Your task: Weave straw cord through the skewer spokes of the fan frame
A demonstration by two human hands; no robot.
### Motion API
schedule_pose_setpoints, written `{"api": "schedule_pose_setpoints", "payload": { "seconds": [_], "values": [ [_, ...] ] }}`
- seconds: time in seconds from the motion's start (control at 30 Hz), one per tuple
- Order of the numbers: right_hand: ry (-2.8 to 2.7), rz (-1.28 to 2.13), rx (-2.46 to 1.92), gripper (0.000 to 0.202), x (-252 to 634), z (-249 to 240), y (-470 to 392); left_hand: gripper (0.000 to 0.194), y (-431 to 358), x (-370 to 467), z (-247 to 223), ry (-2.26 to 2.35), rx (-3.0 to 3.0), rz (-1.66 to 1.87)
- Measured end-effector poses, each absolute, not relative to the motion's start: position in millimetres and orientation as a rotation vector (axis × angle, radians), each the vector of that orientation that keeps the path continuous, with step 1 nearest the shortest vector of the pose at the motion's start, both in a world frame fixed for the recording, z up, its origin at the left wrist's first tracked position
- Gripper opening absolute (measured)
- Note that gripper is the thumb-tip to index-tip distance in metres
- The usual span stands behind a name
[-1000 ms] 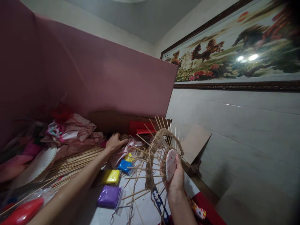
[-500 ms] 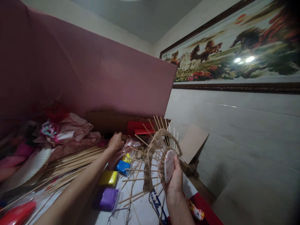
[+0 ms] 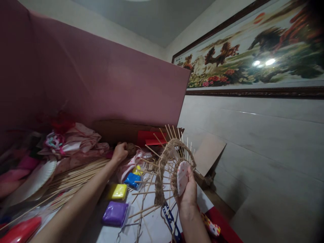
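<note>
Beside a round brown twine ball [image 3: 131, 149], the left hand [image 3: 120, 152] has shifted slightly leftward, fingers curled, any grip hidden; the right hand [image 3: 188, 195] stays clamped on the red-dotted white disc [image 3: 182, 177] of a brown twine-and-stick weaving [image 3: 159, 180] above the white tabletop [image 3: 157, 225].

Nothing readable — marks [image 3: 179, 59] on the painting [image 3: 243, 62] are too small.

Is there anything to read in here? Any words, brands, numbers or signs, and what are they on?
No text can be read with certainty.
Framed picture: small dark marks at upper left, too small to read.
Blue strip: pale marks or cut-outs, too unclear to tell.
Purple packet, yellow packet: no lettering discernible.
Woven piece: none visible.
</note>
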State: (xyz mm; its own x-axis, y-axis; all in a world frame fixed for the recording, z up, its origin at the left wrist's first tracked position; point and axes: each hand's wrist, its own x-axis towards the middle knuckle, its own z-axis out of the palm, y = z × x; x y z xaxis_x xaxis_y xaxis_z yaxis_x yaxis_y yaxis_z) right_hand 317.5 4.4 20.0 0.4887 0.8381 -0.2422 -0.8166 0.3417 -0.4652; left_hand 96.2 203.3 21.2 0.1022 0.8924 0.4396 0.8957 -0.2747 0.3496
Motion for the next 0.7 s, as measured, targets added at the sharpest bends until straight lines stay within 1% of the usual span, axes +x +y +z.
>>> {"api": "schedule_pose_setpoints", "payload": {
  "seconds": [0.1, 0.17, 0.2, 0.3, 0.37, 0.43, 0.57, 0.7],
  "values": [
    [-0.052, 1.068, -0.595, 0.034, 315, 20, 2, 0.014, 209, 84, 22, -1.899, -2.352, -0.905],
    [-0.067, 1.045, -0.623, 0.036, 314, 21, 2, 0.019, 209, 77, 23, -1.895, -2.378, -0.875],
    [-0.074, 1.040, -0.635, 0.036, 313, 21, 1, 0.025, 208, 74, 24, -1.886, -2.393, -0.858],
    [-0.067, 1.047, -0.633, 0.036, 313, 23, 2, 0.050, 204, 70, 30, -1.803, -2.466, -0.797],
    [-0.063, 1.043, -0.628, 0.035, 313, 22, 3, 0.058, 201, 70, 34, -1.717, -2.531, -0.745],
    [-0.094, 1.021, -0.651, 0.036, 315, 21, 3, 0.055, 199, 72, 37, -1.648, -2.575, -0.698],
    [-0.149, 0.984, -0.650, 0.040, 319, 17, 6, 0.040, 196, 78, 43, -1.559, -2.623, -0.656],
    [-0.096, 1.037, -0.573, 0.038, 321, 13, 7, 0.028, 194, 82, 49, -1.521, -2.680, -0.619]
  ]
}}
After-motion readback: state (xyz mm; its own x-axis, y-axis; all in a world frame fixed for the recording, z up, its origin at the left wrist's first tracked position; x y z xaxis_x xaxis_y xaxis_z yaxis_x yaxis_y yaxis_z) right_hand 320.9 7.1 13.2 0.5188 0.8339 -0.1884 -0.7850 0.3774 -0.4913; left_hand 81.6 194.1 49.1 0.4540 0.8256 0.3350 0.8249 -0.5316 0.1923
